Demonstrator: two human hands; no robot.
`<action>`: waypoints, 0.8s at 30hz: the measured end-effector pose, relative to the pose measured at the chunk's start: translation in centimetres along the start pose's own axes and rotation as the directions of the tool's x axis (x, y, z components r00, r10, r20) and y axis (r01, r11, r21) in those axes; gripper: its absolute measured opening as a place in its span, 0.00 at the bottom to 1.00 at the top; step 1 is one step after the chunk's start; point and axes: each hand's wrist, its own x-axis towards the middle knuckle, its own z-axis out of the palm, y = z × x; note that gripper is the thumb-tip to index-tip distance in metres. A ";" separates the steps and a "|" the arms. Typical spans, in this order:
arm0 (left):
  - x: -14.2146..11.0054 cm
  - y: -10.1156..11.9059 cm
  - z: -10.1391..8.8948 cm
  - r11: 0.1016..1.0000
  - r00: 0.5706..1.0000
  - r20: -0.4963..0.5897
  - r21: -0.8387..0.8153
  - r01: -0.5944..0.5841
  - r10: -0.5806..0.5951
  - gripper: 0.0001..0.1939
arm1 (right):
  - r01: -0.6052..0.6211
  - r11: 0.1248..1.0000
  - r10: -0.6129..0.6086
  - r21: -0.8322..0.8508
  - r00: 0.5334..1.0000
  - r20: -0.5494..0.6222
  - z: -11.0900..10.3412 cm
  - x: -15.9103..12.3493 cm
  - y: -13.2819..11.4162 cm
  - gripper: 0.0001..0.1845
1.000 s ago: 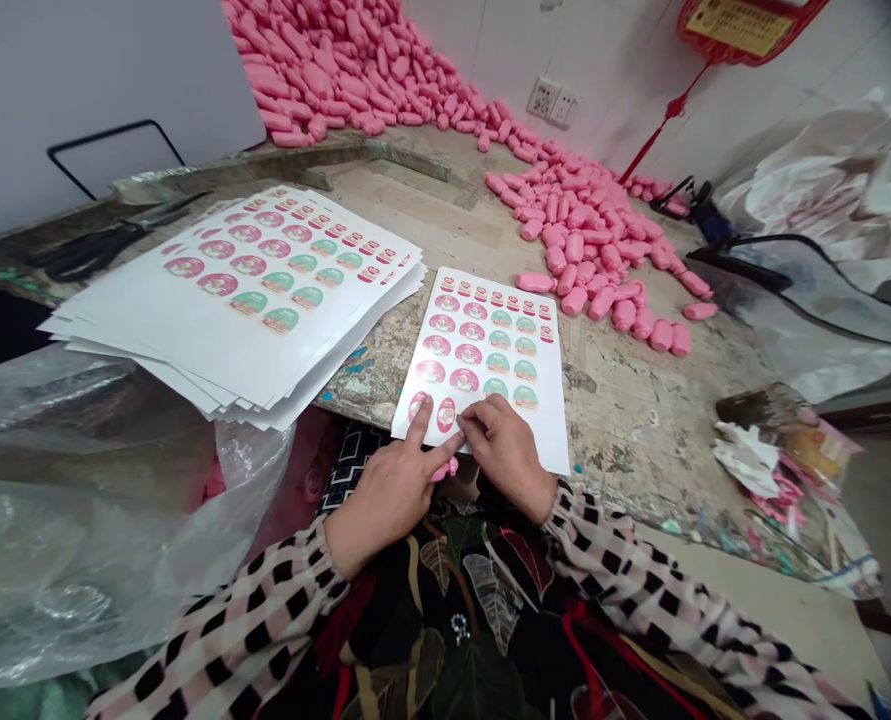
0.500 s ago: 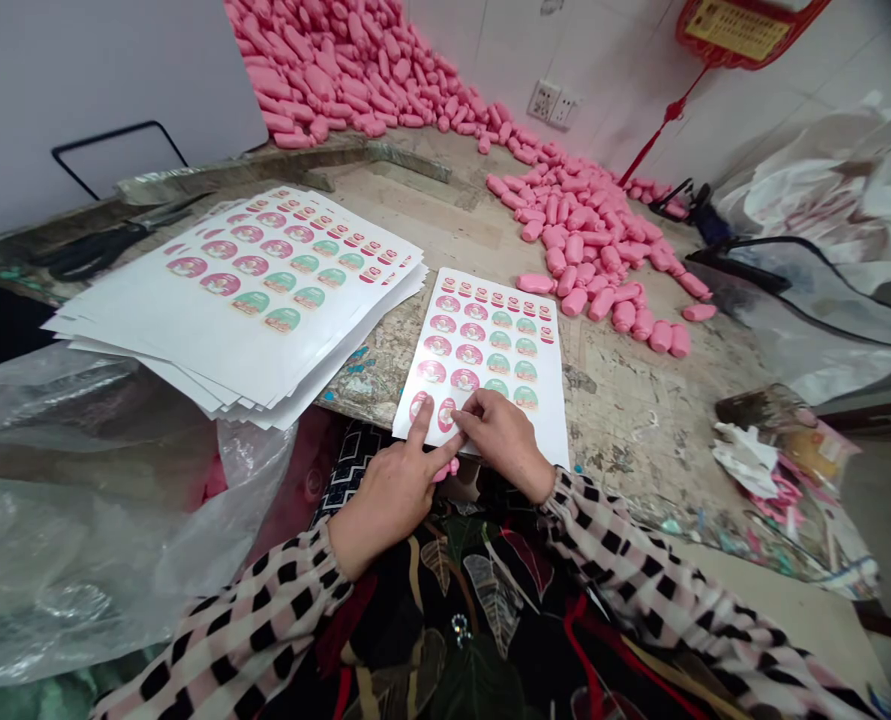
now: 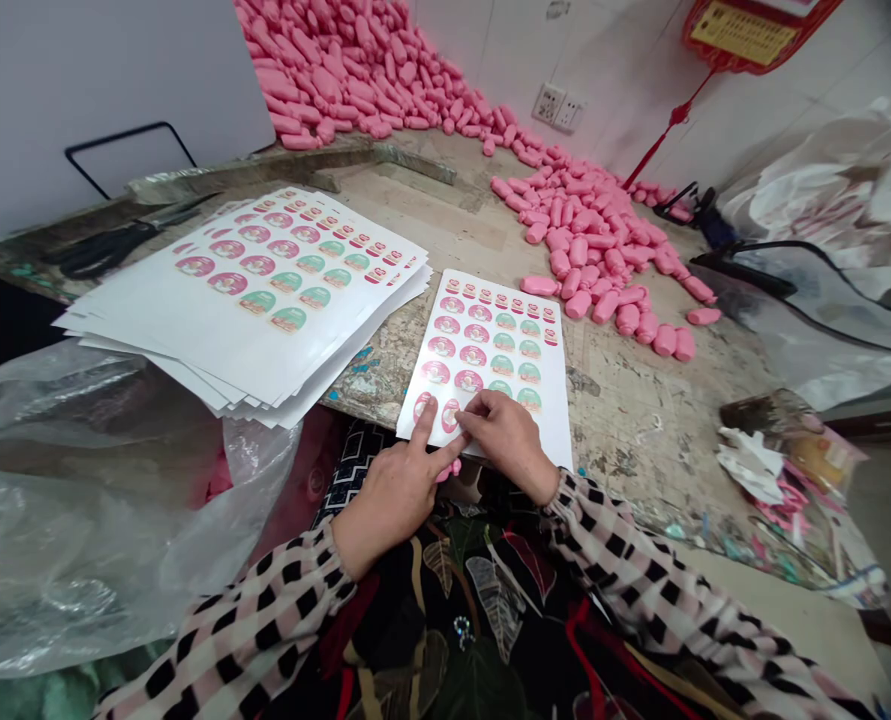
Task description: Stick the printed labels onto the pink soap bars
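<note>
A white sticker sheet [image 3: 546, 400] with rows of pink and green round stickers lies at the near edge of the worn table [image 3: 640, 400]. My left hand [image 3: 400, 485] presses its index finger on the sheet's near left corner, and a small pink piece [image 3: 451, 468] shows under its curled fingers. My right hand [image 3: 509, 435] rests on the sheet's near edge with fingertips pinched at a pink sticker [image 3: 451, 412].
A thick stack of sticker sheets [image 3: 250, 300] lies at the left. Pink oblong pieces [image 3: 602, 250] are heaped along the back and right. A clear plastic bag [image 3: 77, 500] sits at my left. Scraps and peeled waste [image 3: 775, 470] lie at the right edge.
Both hands have stayed at the sheet's near edge; my right fingertips shifted slightly toward the pink sticker. The view moved a little.
</note>
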 end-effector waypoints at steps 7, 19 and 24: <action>-0.1 0.0 0.0 1.000 1.000 -0.002 0.020 -0.011 0.011 0.36 | 0.050 0.999 -0.050 0.001 0.999 -0.020 -1.5 0.5 -1.0 0.09; -0.1 -0.3 0.3 0.998 1.000 -0.003 -0.048 -0.028 0.028 0.30 | 0.061 0.928 -0.063 0.367 0.998 -0.007 -0.1 0.0 2.7 0.12; -0.1 -0.3 0.2 0.998 1.000 0.011 -0.064 -0.028 0.029 0.31 | 0.047 0.915 -0.045 0.402 0.999 -0.015 0.7 -0.3 3.2 0.12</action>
